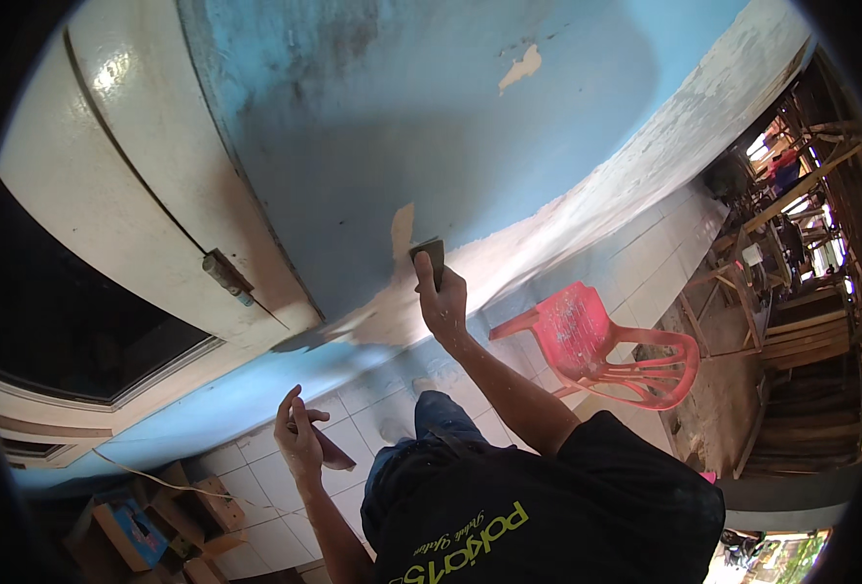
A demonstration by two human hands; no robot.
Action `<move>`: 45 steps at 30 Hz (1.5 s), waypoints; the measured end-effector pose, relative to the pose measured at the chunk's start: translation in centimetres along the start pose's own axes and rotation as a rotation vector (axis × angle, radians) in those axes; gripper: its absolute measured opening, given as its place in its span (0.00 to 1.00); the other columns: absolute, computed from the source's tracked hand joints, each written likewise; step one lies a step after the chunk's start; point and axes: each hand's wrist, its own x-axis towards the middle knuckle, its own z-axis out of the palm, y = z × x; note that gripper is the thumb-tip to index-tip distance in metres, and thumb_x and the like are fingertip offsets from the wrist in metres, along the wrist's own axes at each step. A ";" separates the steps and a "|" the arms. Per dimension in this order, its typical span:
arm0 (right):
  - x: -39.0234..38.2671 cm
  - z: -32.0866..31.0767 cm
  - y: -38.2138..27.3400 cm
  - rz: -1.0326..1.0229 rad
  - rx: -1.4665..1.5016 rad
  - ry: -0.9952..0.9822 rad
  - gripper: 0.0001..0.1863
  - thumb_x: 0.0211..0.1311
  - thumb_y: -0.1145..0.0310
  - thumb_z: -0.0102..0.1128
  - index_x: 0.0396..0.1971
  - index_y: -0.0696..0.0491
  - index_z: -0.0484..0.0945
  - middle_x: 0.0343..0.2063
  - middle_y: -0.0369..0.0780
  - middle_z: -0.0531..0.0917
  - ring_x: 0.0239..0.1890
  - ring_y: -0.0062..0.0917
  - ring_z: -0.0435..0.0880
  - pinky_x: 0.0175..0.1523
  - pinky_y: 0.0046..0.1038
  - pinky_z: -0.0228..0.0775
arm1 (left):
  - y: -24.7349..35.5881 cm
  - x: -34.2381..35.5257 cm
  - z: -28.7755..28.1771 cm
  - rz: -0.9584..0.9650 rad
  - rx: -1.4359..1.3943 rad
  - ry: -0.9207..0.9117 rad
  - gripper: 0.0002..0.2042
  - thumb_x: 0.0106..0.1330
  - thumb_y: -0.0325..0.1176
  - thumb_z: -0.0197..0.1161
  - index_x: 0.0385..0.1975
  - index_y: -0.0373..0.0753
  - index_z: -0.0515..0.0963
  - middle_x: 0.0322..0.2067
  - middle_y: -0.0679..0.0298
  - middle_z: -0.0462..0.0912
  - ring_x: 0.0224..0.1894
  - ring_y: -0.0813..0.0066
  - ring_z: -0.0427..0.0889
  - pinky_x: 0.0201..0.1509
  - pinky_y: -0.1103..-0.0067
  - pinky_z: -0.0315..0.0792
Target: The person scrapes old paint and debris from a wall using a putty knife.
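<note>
My right hand is raised to the blue wall, its fingers closed round a dark flat scraper. The scraper's upper edge is at the wall, beside a pale bare patch. Lower and to the left, my left hand is held away from the wall with the index finger pointing up. A reddish-brown flat piece, which looks like a second scraper, sticks out from under its thumb. How the other left fingers grip it is partly hidden.
A red plastic chair, speckled white, stands right of my right arm. A white door frame with a metal bolt borders the wall on the left. Cardboard boxes sit at lower left on white floor tiles. Wooden planks are stacked far right.
</note>
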 end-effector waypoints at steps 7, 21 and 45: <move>0.5 -0.2 -2.5 0.067 0.108 -0.036 0.31 0.65 0.43 0.53 0.19 0.59 0.75 0.13 0.33 0.71 0.18 0.16 0.68 0.24 0.24 0.61 | 4.2 1.4 1.9 -0.012 -0.040 -0.078 0.16 0.73 0.40 0.51 0.52 0.37 0.75 0.19 0.61 0.82 0.09 0.87 0.66 0.17 0.86 0.60; -0.3 -0.3 -1.5 0.000 -0.013 -0.010 0.32 0.66 0.43 0.52 0.19 0.62 0.75 0.13 0.36 0.74 0.18 0.18 0.71 0.24 0.26 0.62 | 5.6 2.6 2.9 -0.013 0.047 -0.114 0.16 0.73 0.40 0.51 0.52 0.39 0.75 0.18 0.64 0.82 0.12 0.89 0.63 0.20 0.85 0.60; 1.2 -0.2 -2.3 0.012 0.151 0.013 0.31 0.64 0.42 0.53 0.16 0.57 0.70 0.10 0.32 0.67 0.11 0.12 0.62 0.17 0.18 0.52 | 7.2 3.8 3.5 -0.069 -0.016 -0.163 0.16 0.72 0.39 0.52 0.52 0.36 0.74 0.19 0.62 0.82 0.13 0.86 0.66 0.21 0.84 0.62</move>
